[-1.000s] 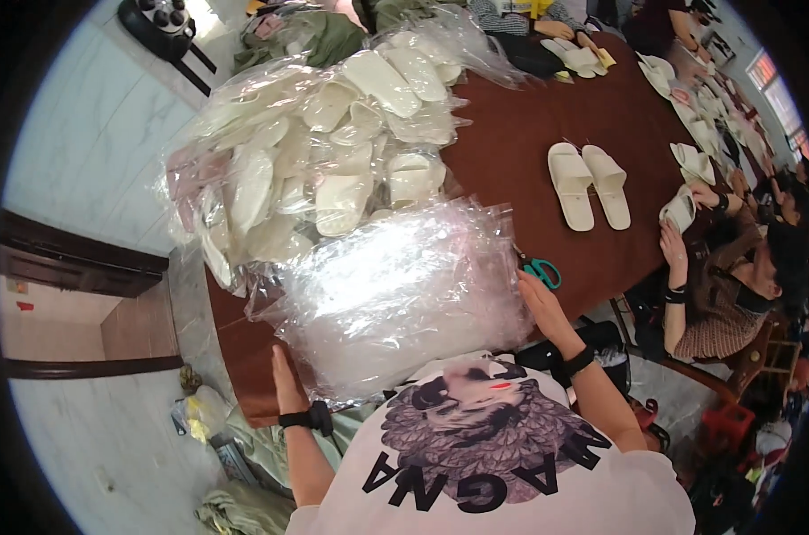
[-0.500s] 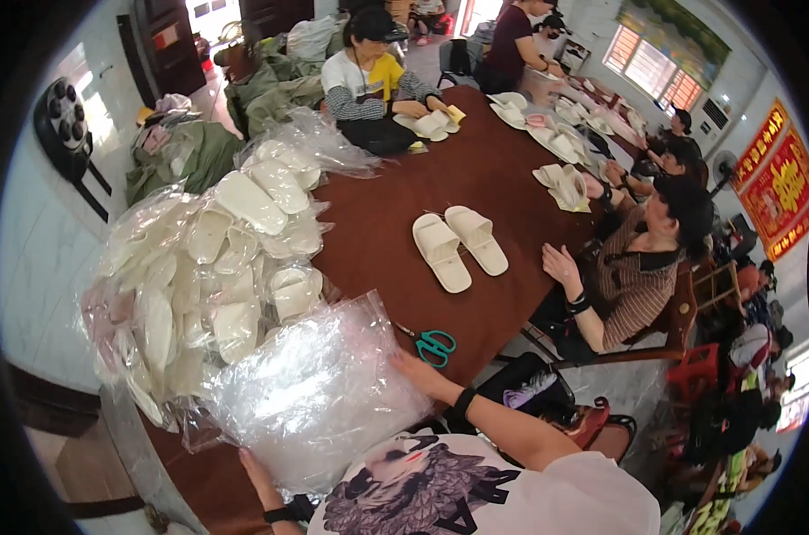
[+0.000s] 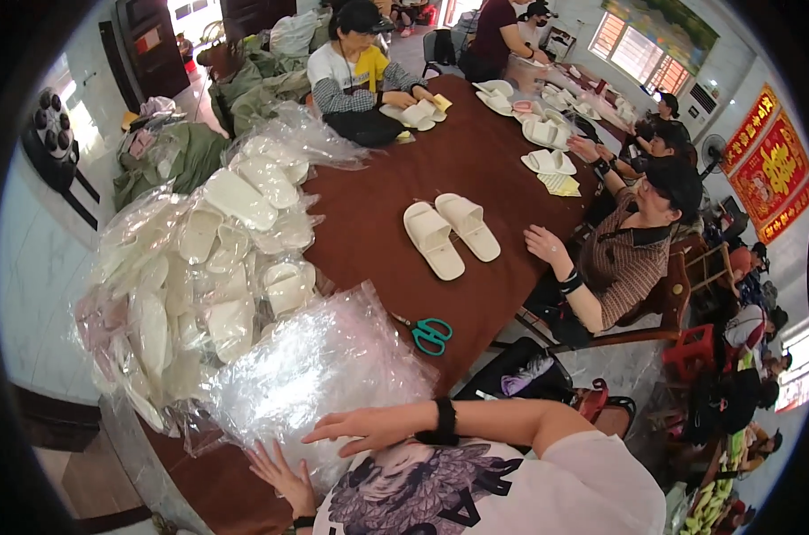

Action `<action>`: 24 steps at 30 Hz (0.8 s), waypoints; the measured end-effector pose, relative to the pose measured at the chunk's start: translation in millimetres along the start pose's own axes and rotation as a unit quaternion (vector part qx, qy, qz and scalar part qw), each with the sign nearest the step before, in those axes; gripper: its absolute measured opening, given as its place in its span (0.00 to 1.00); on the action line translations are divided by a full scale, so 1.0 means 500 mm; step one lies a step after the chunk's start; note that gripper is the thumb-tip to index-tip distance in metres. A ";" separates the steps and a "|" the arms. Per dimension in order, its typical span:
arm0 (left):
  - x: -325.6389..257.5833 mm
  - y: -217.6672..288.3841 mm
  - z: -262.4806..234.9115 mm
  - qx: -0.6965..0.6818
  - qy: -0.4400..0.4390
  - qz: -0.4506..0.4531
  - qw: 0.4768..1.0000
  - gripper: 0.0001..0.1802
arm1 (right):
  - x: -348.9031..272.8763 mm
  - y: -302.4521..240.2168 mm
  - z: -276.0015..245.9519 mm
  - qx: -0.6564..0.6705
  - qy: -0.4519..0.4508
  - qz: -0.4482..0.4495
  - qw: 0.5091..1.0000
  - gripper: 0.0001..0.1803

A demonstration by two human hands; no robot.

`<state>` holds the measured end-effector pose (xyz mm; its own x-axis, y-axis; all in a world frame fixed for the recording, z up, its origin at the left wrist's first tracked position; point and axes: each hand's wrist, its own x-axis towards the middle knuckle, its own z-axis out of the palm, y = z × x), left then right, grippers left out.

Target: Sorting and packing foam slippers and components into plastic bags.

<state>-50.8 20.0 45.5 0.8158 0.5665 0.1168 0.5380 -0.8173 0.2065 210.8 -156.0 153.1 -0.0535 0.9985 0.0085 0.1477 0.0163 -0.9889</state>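
Note:
A stack of clear plastic bags lies on the near end of the brown-covered table. At its near edge is my left hand, open with the fingers spread. My right hand, open too, reaches across over the near part of the stack with its fingers stretched out; whether it touches the plastic I cannot tell. A pair of cream slippers stands side by side on the table beyond the stack. Teal-handled scissors rest to the right of the bags. Left of them heaps a pile of bagged slippers.
A co-worker in a striped top sits at the right side, a hand over the table edge. Another person handles slippers at the far left. More slippers line the far right. A dark open bag is beside my right arm.
My right hand has moved left, from the right edge of the plastic stack to over its near part. My left hand has come inward with fingers spread. The seated co-worker's other hand now shows near slippers.

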 end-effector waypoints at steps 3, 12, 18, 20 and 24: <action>-0.002 -0.018 0.073 -0.023 -0.072 -0.037 0.996 0.50 | -0.041 0.246 -0.016 -0.078 0.089 0.037 0.992 0.30; 0.010 -0.002 0.044 -0.036 -0.016 -0.037 0.999 0.43 | 0.049 -0.010 -0.034 -0.322 0.246 0.069 0.911 0.19; 0.000 -0.009 0.077 -0.072 -0.054 -0.005 0.996 0.44 | 0.167 0.229 -0.054 -0.417 0.163 -0.074 0.891 0.28; 0.002 -0.006 0.059 -0.077 -0.058 -0.012 0.995 0.43 | 0.177 0.184 -0.122 -0.371 0.245 0.065 0.893 0.28; -0.003 -0.008 0.031 -0.061 -0.032 -0.020 0.997 0.40 | 0.168 0.050 -0.077 -0.366 0.217 -0.019 0.905 0.29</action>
<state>-50.8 20.6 29.4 0.8084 0.5870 0.0443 0.5434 -0.7730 0.3273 247.8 -69.9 134.9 0.2972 0.9203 0.2543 0.7762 -0.0779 -0.6256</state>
